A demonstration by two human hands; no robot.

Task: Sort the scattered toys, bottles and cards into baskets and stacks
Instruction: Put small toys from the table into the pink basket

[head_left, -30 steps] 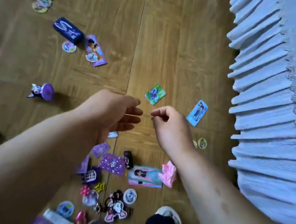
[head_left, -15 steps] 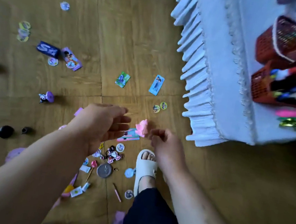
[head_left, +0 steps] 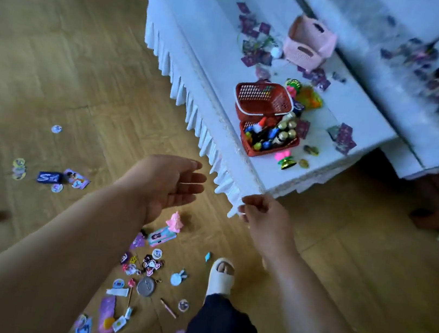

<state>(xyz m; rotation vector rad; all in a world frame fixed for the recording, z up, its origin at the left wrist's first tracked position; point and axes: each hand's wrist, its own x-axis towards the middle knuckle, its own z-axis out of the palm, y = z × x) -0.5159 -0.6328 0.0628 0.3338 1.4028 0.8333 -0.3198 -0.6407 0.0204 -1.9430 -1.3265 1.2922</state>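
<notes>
Grip: right hand (head_left: 264, 220) pinched, contents indiscernible, left hand (head_left: 165, 186) released, both short of the red plastic mesh basket of bottles (head_left: 253, 151) on the white-draped worktop (head_left: 203, 35); probably mid-delivery, next reaching forward toward that basket.

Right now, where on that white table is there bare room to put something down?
The table is bare at its far left end, from the frilled edge to the cards by the pink basket. Crowded: around the red baskets, with toys and cards.
</notes>
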